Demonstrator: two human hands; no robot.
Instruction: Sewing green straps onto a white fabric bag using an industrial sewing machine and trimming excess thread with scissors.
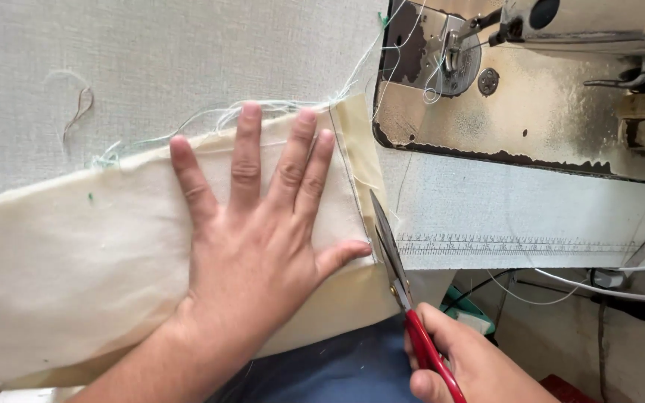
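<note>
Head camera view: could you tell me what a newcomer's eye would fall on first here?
First, the left hand spread flat in the middle, pressing down a cream fabric piece on the grey table. Next, the red-handled scissors in the right hand at lower right, blades open at the fabric's stitched right edge. A worn sewing machine sits at upper right, with loose threads trailing along the fabric's top edge.
</note>
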